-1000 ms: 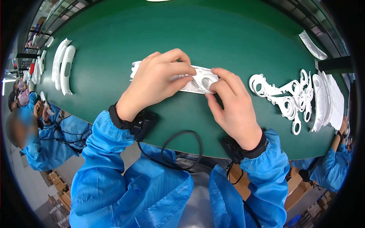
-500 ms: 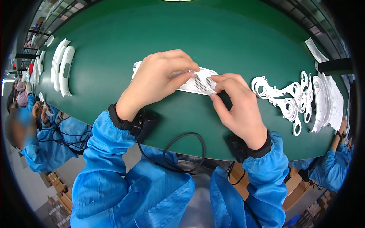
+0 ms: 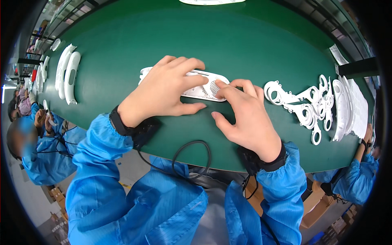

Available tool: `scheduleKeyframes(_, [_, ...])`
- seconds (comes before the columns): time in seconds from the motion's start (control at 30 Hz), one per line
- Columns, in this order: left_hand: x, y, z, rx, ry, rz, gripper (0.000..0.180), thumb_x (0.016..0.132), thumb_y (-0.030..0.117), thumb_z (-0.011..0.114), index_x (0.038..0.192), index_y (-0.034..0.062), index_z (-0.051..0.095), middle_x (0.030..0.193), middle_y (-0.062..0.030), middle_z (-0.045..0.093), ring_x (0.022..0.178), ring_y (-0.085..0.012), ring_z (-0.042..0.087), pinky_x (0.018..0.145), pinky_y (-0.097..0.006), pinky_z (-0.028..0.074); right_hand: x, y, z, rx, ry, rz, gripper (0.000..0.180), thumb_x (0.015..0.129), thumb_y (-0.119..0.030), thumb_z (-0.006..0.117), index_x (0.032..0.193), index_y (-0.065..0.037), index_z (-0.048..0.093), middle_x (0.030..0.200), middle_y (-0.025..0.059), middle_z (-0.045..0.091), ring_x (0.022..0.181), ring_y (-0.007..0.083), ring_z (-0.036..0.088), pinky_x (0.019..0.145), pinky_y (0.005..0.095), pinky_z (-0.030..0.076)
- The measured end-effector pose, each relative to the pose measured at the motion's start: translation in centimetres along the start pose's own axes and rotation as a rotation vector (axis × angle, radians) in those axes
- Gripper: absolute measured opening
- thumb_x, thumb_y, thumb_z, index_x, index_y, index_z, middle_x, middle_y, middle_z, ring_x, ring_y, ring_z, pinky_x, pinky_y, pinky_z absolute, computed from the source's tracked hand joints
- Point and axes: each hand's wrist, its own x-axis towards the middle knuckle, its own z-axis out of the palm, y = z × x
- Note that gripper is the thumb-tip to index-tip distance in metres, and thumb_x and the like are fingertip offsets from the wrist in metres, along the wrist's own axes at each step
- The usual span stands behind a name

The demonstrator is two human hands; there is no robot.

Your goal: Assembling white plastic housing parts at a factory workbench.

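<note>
Currently both hands are at one white perforated shell (image 3: 207, 90), which lies on the green desk (image 3: 134, 36); fingers apart on each.
Left hand (image 3: 165, 90) covers the shell's left part, fingers spread, thumb out past its near edge; can't tell how hard it presses. Right hand (image 3: 248, 116) is at the shell's right end: index fingertip on the perforated area, thumb well off it, out over the near side. Around the shell: loose pile of white ring-ended brackets (image 3: 301, 108) to the right, row of curved white housings (image 3: 346, 108) beyond that pile, two long white covers (image 3: 69, 87) well apart to the left, one white piece (image 3: 212, 2) far side, cut by the frame. Black cable (image 3: 209, 157) loops on the near side.
</note>
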Motion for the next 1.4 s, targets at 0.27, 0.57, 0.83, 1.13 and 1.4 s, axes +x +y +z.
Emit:
scheduleKeyframes(0.27, [-0.2,-0.9,0.7,0.109,-0.032,0.122,0.06,0.056,0.01,0.081,0.115,0.008,0.065,0.117,-0.0126,0.062,0.096,-0.0297,0.063,0.08,-0.041,0.053,0.0,1.5,0.2,0.038,-0.046,-0.148,0.04,0.082,-0.016,0.068,0.119,-0.002,0.065,0.121,0.0096,0.066,0.115,0.0268,0.055,0.095,0.0384,0.041])
scheduleKeyframes(0.57, [-0.6,-1.1,1.3,0.165,0.039,0.209,0.062,0.053,0.01,0.083,0.112,0.0039,0.065,0.117,-0.0148,0.061,0.092,-0.0299,0.063,0.076,-0.041,0.053,-0.9,0.5,1.4,-0.216,-0.028,-0.269,0.044,0.076,-0.012,0.069,0.117,0.004,0.063,0.129,0.0129,0.06,0.126,0.0258,0.051,0.097,0.0402,0.043])
scheduleKeyframes(0.83, [0.5,-1.5,0.4,-0.035,-0.032,0.032,0.048,0.058,0.005,0.079,0.105,0.0076,0.073,0.108,-0.0115,0.066,0.09,-0.0289,0.065,0.075,-0.038,0.053,-0.8,0.6,1.2,-0.161,0.017,-0.216,0.05,0.075,-0.012,0.07,0.121,0.005,0.059,0.129,0.0157,0.06,0.128,0.0292,0.051,0.097,0.0412,0.044])
scheduleKeyframes(1.13, [3.2,-4.7,-2.2,0.145,0.088,-0.142,0.046,0.063,0.007,0.076,0.109,0.0065,0.071,0.112,-0.0149,0.065,0.099,-0.0341,0.064,0.085,-0.039,0.052,0.3,3.5,-3.9,-0.207,0.383,-0.049,0.037,0.078,-0.012,0.068,0.114,-0.004,0.063,0.116,0.0106,0.064,0.113,0.0309,0.055,0.093,0.0428,0.045])
scheduleKeyframes(1.4, [11.6,-20.2,-1.1,0.449,0.195,-0.149,0.039,0.075,0.01,0.073,0.114,0.0106,0.07,0.123,-0.0122,0.061,0.108,-0.0328,0.06,0.092,-0.039,0.049,-1.1,7.4,-5.1,-0.353,0.232,0.244,0.023,0.076,-0.015,0.073,0.096,-0.005,0.068,0.093,0.0122,0.064,0.101,0.0298,0.058,0.084,0.0437,0.047])
